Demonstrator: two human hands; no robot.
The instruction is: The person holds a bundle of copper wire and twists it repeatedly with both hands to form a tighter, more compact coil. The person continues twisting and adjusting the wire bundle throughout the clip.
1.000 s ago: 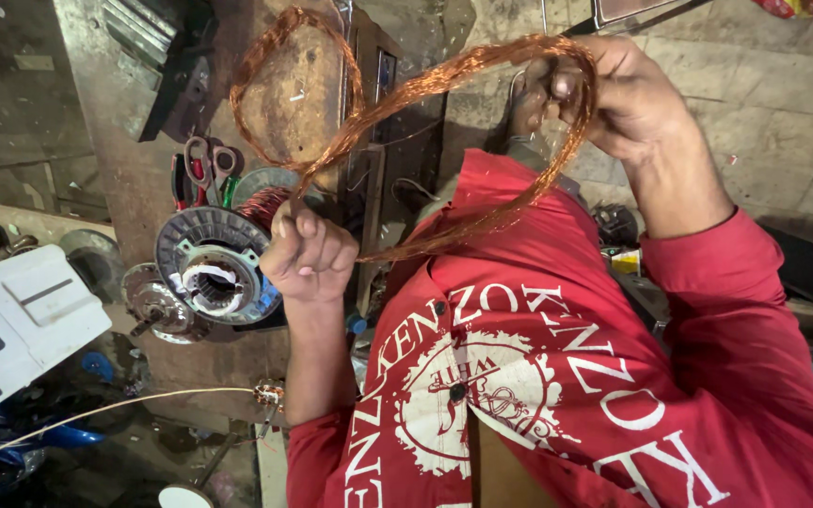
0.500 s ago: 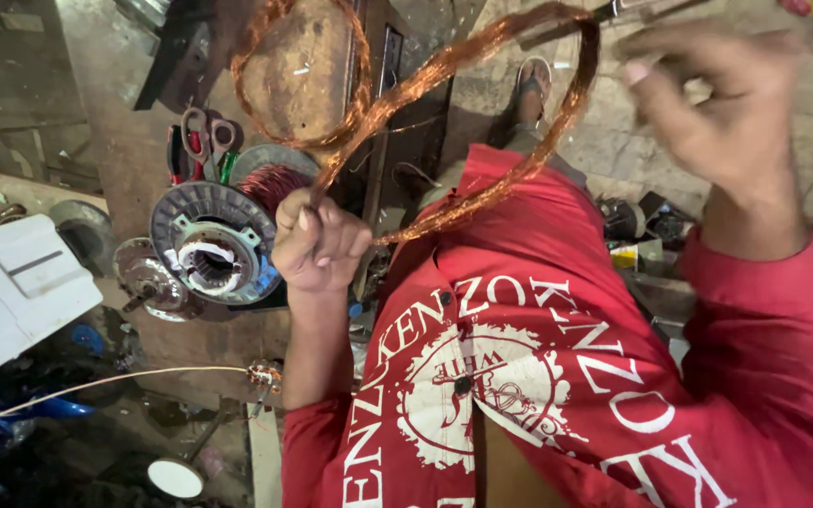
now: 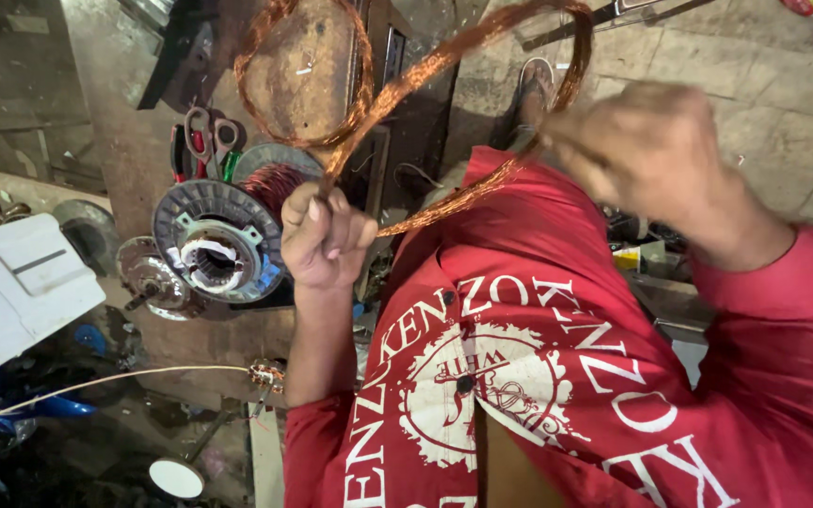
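The left hand is fisted around the copper wire coil; the blurred right hand pinches its far end, and both should keep the strands bunched together.

Dim, uneven workshop light, right hand motion-blurred (wide-angle edge stretch).

wire coil: shiny copper-orange
shirt: red, white print
scissors: red handles
motor stator: grey, kinda rusty, reddish windings behind
box far left: white
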